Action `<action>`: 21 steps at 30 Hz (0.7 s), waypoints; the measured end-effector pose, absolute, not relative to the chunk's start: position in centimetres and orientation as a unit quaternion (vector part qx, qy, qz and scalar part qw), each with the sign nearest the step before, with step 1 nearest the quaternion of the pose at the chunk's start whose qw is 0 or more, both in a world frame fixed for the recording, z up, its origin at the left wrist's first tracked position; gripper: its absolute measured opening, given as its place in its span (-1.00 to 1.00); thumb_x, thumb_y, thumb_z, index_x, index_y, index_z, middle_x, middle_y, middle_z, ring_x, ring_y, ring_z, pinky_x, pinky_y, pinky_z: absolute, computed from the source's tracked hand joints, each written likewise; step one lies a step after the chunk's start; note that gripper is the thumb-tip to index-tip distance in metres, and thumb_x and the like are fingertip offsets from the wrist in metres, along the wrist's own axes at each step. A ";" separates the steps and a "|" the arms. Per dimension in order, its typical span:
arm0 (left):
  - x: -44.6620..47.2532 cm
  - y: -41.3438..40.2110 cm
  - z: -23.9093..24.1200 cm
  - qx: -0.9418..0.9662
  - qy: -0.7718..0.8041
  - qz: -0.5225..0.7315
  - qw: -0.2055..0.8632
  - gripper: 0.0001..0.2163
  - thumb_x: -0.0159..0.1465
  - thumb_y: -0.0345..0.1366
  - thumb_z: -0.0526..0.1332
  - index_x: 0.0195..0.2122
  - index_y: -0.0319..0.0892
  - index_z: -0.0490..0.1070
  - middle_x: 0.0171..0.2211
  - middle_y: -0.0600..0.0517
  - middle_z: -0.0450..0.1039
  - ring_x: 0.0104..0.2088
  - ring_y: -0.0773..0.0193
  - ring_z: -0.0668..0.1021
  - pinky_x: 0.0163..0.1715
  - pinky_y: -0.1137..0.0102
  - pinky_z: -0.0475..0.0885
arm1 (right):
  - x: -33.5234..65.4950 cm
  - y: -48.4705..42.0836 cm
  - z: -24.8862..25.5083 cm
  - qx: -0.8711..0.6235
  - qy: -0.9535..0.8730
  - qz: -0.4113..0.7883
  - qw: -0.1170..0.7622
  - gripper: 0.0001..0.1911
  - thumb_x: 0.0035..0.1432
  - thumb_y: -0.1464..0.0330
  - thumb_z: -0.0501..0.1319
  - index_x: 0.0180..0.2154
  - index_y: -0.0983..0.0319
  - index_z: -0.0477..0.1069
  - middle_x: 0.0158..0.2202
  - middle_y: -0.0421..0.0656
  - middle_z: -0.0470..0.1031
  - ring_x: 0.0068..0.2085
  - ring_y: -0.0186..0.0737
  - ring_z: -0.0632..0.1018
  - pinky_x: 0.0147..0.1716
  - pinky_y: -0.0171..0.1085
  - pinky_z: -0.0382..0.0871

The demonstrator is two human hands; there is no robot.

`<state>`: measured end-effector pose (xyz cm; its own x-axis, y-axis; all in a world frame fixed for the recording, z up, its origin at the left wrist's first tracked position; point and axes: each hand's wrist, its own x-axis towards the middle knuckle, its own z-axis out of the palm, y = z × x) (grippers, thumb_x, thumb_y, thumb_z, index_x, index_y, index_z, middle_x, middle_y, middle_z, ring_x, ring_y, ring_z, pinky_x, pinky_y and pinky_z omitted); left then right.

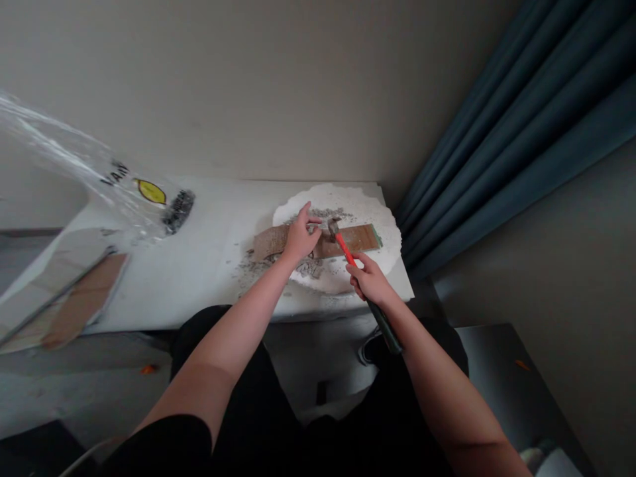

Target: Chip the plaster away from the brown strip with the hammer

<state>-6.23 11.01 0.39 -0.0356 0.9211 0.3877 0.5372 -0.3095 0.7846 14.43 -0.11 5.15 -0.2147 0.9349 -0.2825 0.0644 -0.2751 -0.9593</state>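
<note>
My right hand (370,279) is closed round a claw hammer (344,248) with a red and black handle. The metal head rests on or just above a long brown strip (355,240), which looks like wood or cardboard with a green right end. Over the strip's middle lies my left hand (301,235), index finger stretched away from me and the other fingers apart; whether a small thing sits under the fingertips is hidden. Grey bits (308,267) are scattered round the strip, on a white scalloped mat (338,281) beneath it.
A clear plastic bag (152,192) with a yellow label and dark bits at its bottom stands or hangs at the left. Another brown piece (89,298) and a thin dark rod (59,291) lie on the white table (209,278). A blue curtain (521,146) hangs at the right.
</note>
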 end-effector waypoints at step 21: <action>-5.1 4.9 0.4 0.848 0.513 0.130 0.032 -0.40 0.38 0.03 0.13 0.27 -0.35 0.31 0.27 -0.35 0.31 0.31 -0.18 0.29 0.33 0.00 0.12 | 19.3 4.6 2.5 -0.686 -0.581 0.240 0.366 -0.58 0.19 0.23 0.19 0.04 0.27 0.37 -0.43 -0.19 0.52 -0.46 -0.21 0.52 -0.43 -0.27 0.41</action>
